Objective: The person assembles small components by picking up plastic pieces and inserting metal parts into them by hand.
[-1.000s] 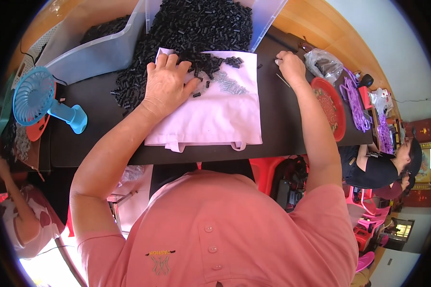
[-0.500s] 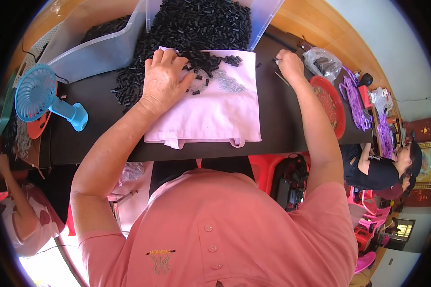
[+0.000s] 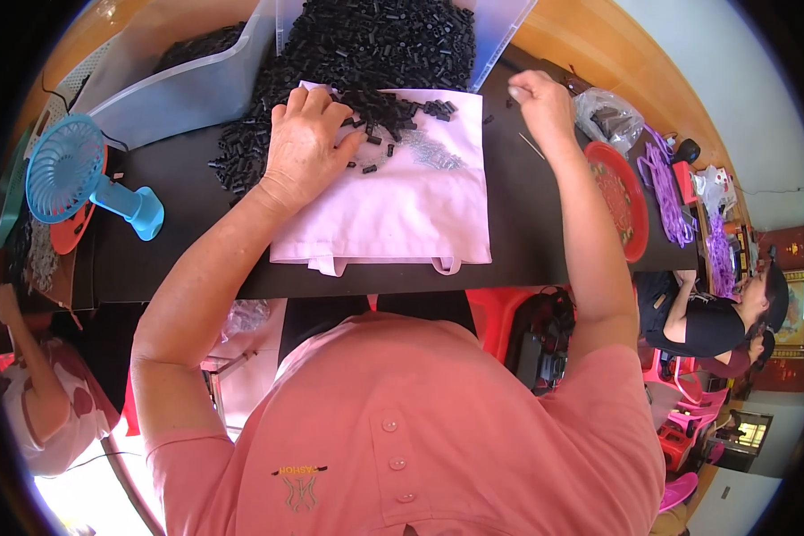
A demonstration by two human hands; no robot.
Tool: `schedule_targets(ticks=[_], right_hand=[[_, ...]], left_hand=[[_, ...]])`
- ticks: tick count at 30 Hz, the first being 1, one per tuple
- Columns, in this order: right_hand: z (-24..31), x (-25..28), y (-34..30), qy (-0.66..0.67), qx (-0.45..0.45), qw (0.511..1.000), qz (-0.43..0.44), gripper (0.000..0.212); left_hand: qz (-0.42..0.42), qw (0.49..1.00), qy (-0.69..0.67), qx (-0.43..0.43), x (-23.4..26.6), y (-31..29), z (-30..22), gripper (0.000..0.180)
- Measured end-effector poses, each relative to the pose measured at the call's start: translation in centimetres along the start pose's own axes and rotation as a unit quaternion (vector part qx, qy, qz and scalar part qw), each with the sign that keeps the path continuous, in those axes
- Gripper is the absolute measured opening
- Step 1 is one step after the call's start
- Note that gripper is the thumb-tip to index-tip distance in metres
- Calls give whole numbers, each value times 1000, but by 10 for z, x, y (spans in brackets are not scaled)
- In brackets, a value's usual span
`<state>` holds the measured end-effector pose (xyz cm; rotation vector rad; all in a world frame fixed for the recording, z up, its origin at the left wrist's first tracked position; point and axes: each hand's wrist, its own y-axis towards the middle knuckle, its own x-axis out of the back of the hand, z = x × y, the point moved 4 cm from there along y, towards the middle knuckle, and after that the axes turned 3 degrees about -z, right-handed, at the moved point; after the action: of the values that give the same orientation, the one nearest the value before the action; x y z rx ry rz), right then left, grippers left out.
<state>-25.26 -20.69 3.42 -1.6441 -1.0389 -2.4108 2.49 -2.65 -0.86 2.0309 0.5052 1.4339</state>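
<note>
A pale pink cloth bag (image 3: 384, 210) with two short handles lies flat on the dark table. Small black tube-shaped pieces (image 3: 380, 112) are heaped over its far edge, with small clear pieces (image 3: 431, 150) scattered beside them. My left hand (image 3: 308, 134) rests on the bag's upper left, fingers spread at the edge of the black heap and thumb apart. Off the bag, to its right, my right hand (image 3: 545, 105) is raised over the table with thumb and fingertips drawn together. Whatever may be in that pinch is too small to tell. A thin stick (image 3: 531, 145) lies just below that hand.
Beyond the bag stands a clear bin (image 3: 496, 45) of black pieces, another bin (image 3: 174, 98) to its left. A blue fan (image 3: 67, 170) stands at left. On the right are a red tray (image 3: 635, 201), a plastic bag (image 3: 609, 119) and purple cord (image 3: 664, 192). Other people sit either side.
My right hand has moved farther away and slightly up from the table. My left hand stays in place on the bag.
</note>
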Motion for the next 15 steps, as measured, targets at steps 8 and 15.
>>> schedule_targets(ticks=[8,15], right_hand=[[-40,-27,-12,-135,-43,984,107,23],[-23,-37,12,-62,-10,992,111,28]], left_hand=[[6,1000,-3,4,0,0,0,25],[9,1000,-6,6,3,2,-2,27]])
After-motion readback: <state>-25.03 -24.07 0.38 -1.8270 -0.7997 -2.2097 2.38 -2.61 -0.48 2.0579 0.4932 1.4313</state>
